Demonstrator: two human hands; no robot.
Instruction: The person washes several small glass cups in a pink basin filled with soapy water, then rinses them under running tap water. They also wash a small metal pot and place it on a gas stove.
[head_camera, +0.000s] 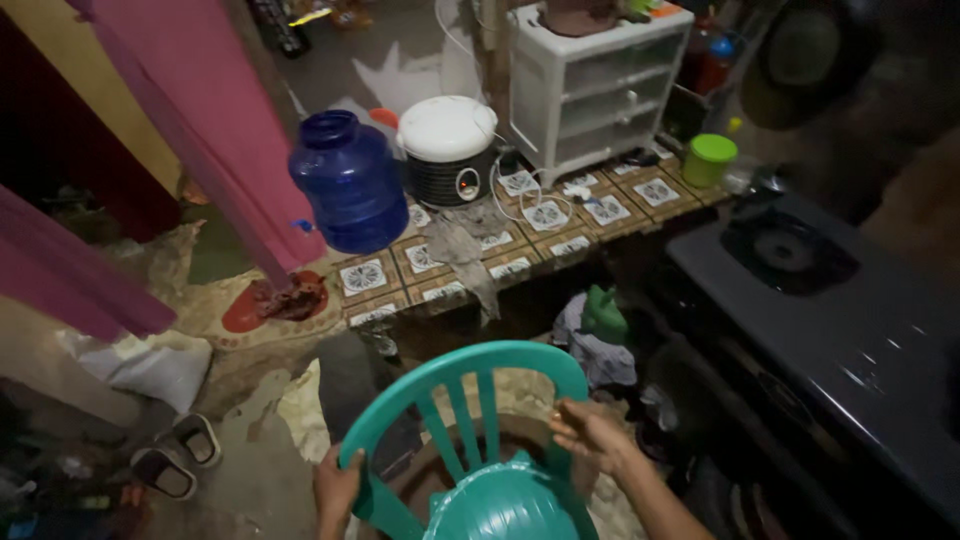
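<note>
Blue water jug (350, 185) (beside white cooker (447, 150))

My 2 arms are bare to the elbow, no sleeves; my left hand (336, 487) and right hand (588, 432) wear no gloves.

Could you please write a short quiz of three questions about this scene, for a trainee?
1. True or false: both hands touch the chair.
2. What stands right beside the blue jug on the tiled counter? A) rice cooker B) kettle C) bucket
3. Fill in: the green cup sits near the white ______.

Key
1. True: the left hand grips one side of the chair back, and the right hand is on the other side.
2. A, the rice cooker.
3. Drawers.
</note>
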